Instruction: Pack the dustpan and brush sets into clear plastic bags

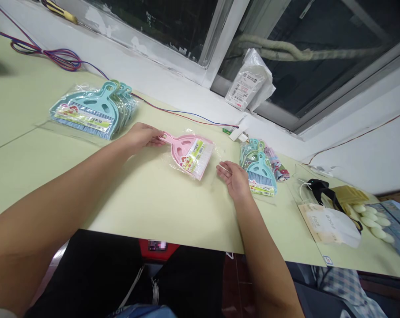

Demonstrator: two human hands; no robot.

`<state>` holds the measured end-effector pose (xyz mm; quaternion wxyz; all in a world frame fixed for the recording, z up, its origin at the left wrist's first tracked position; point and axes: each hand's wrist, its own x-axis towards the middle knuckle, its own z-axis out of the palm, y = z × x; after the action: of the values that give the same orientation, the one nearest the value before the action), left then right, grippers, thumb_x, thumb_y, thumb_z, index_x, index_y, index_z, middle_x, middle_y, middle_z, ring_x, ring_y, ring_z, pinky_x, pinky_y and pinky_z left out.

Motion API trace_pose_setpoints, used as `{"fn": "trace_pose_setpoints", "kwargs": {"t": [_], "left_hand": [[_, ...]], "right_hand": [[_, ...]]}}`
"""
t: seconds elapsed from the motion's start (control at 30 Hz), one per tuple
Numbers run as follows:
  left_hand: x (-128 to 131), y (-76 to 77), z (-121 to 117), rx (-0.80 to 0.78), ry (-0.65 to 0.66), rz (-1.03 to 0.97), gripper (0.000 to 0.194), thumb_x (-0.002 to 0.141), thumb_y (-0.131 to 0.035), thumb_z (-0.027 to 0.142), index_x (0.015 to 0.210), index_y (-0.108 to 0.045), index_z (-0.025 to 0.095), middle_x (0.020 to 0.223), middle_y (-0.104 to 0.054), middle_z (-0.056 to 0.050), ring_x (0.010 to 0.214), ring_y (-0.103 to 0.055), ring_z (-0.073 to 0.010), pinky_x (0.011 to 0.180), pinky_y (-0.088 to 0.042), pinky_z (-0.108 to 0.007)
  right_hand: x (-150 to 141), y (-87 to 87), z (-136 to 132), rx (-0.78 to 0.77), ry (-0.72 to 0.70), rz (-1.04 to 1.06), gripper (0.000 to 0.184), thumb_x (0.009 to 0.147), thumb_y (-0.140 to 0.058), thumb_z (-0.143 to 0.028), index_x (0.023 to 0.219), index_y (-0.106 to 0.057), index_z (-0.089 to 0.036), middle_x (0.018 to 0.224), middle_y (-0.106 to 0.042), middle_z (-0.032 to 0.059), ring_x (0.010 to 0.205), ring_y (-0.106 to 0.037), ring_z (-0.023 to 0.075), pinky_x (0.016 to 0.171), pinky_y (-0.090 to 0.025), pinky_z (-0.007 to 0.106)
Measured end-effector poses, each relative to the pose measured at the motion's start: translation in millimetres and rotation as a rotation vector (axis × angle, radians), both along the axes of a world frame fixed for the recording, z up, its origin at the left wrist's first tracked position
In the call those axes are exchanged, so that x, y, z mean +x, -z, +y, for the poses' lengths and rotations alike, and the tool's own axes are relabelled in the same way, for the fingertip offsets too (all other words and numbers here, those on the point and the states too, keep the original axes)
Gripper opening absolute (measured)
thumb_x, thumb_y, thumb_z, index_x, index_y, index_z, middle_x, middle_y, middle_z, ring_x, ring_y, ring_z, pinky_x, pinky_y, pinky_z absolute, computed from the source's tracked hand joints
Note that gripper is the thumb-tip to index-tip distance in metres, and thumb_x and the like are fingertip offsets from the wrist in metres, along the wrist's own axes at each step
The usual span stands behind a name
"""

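Note:
A pink dustpan and brush set point(188, 154) in a clear plastic bag is in front of me, its handle to the left. My left hand point(145, 136) pinches the handle end. My right hand point(232, 177) is near the brush end at the right, apart from the pink dustpan, with its fingers loosely curled and a thin edge of clear film about the fingertips; whether it grips the film I cannot make out. To the left stands a row of blue and green bagged dustpan sets point(87, 110). Smaller blue and green sets point(261, 170) sit just beyond my right hand.
Red and blue wires point(64, 59) run along the wall to a white plug point(239, 134). A plastic-wrapped box point(246, 86) rests on the window sill. At the right lie a paper bag point(329, 223), a black strap point(322, 190) and pale egg-shaped things point(372, 218).

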<state>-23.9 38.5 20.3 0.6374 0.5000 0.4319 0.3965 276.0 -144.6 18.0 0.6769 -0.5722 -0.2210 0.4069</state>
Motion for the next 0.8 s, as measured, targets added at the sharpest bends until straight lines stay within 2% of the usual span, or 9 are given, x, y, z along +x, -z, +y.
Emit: {"fn": "trace_pose_setpoints", "kwargs": {"t": [0.07, 0.1, 0.17, 0.23, 0.3, 0.5, 0.67, 0.73, 0.8], "left_hand": [[0, 0.3, 0, 0.011, -0.005, -0.011, 0.019, 0.068, -0.084, 0.019, 0.081, -0.076, 0.008, 0.086, -0.076, -0.019, 0.079, -0.075, -0.0256, 0.08, -0.063, -0.037], [0, 0.3, 0, 0.018, -0.008, -0.015, 0.019, 0.068, -0.084, 0.019, 0.081, -0.076, 0.008, 0.086, -0.076, -0.018, 0.08, -0.075, -0.0259, 0.08, -0.063, -0.037], [0, 0.4, 0, 0.03, -0.017, -0.014, 0.019, 0.068, -0.085, 0.02, 0.081, -0.077, 0.008, 0.084, -0.076, -0.018, 0.081, -0.075, -0.0266, 0.081, -0.063, -0.037], [-1, 0.4, 0, 0.032, -0.03, -0.003, 0.02, 0.068, -0.085, 0.02, 0.082, -0.076, 0.008, 0.083, -0.075, -0.018, 0.081, -0.075, -0.0271, 0.082, -0.063, -0.039], [-1, 0.4, 0, 0.037, -0.035, 0.003, 0.022, 0.069, -0.085, 0.021, 0.083, -0.076, 0.007, 0.085, -0.076, -0.018, 0.082, -0.075, -0.0275, 0.083, -0.063, -0.04], [-2, 0.5, 2, 0.031, -0.026, 0.008, 0.02, 0.069, -0.085, 0.021, 0.082, -0.076, 0.009, 0.086, -0.076, -0.017, 0.083, -0.075, -0.0274, 0.086, -0.063, -0.042], [-3, 0.3, 3, 0.024, -0.031, 0.013, 0.02, 0.067, -0.085, 0.021, 0.08, -0.075, 0.01, 0.085, -0.076, -0.016, 0.082, -0.075, -0.0269, 0.083, -0.063, -0.039], [-4, 0.5, 4, 0.025, -0.042, 0.01, 0.019, 0.067, -0.085, 0.02, 0.079, -0.075, 0.01, 0.085, -0.076, -0.017, 0.083, -0.075, -0.0269, 0.083, -0.063, -0.038], [-5, 1.0, 4, 0.03, -0.056, 0.007, 0.018, 0.067, -0.085, 0.02, 0.078, -0.074, 0.01, 0.084, -0.076, -0.017, 0.083, -0.075, -0.0272, 0.082, -0.063, -0.038]], "right_hand": [[-1, -2.4, -2, -0.065, -0.009, 0.005, 0.016, 0.084, -0.075, -0.029, 0.086, -0.062, -0.02, 0.082, -0.073, 0.0032, 0.075, -0.075, 0.0196, 0.072, -0.067, 0.034], [-2, -3.5, -3, -0.117, -0.082, 0.012, 0.02, 0.083, -0.076, -0.033, 0.088, -0.063, -0.02, 0.082, -0.072, 0.0033, 0.071, -0.075, 0.0193, 0.068, -0.067, 0.034], [-6, -5.0, -6, -0.237, -0.329, 0.009, 0.024, 0.082, -0.078, -0.037, 0.091, -0.066, -0.018, 0.084, -0.074, 0.0067, 0.068, -0.073, 0.0186, 0.064, -0.066, 0.032], [-10, -5.2, -8, -0.317, -0.531, -0.036, 0.024, 0.08, -0.08, -0.033, 0.092, -0.069, -0.015, 0.087, -0.075, 0.0098, 0.067, -0.073, 0.0175, 0.063, -0.065, 0.029], [-11, -4.9, -10, -0.348, -0.593, -0.092, 0.022, 0.077, -0.083, -0.027, 0.091, -0.071, -0.014, 0.086, -0.076, 0.0098, 0.066, -0.072, 0.0159, 0.063, -0.064, 0.027], [-4, -7.0, -12, -0.378, -0.617, -0.127, 0.021, 0.075, -0.084, -0.026, 0.087, -0.072, -0.013, 0.081, -0.074, 0.0071, 0.061, -0.068, 0.0118, 0.058, -0.062, 0.023], [4, -11.0, -13, -0.429, -0.653, -0.215, 0.027, 0.072, -0.086, -0.033, 0.083, -0.071, -0.013, 0.075, -0.07, 0.0047, 0.059, -0.065, 0.0121, 0.057, -0.062, 0.026], [8, -11.7, -13, -0.425, -0.565, -0.304, 0.029, 0.071, -0.085, -0.038, 0.078, -0.068, -0.016, 0.066, -0.064, 0.0004, 0.051, -0.058, 0.0103, 0.049, -0.057, 0.025], [10, -11.6, -12, -0.336, -0.4, -0.435, 0.031, 0.073, -0.083, -0.043, 0.073, -0.063, -0.019, 0.056, -0.053, -0.005, 0.043, -0.046, 0.0078, 0.041, -0.046, 0.022]]}}
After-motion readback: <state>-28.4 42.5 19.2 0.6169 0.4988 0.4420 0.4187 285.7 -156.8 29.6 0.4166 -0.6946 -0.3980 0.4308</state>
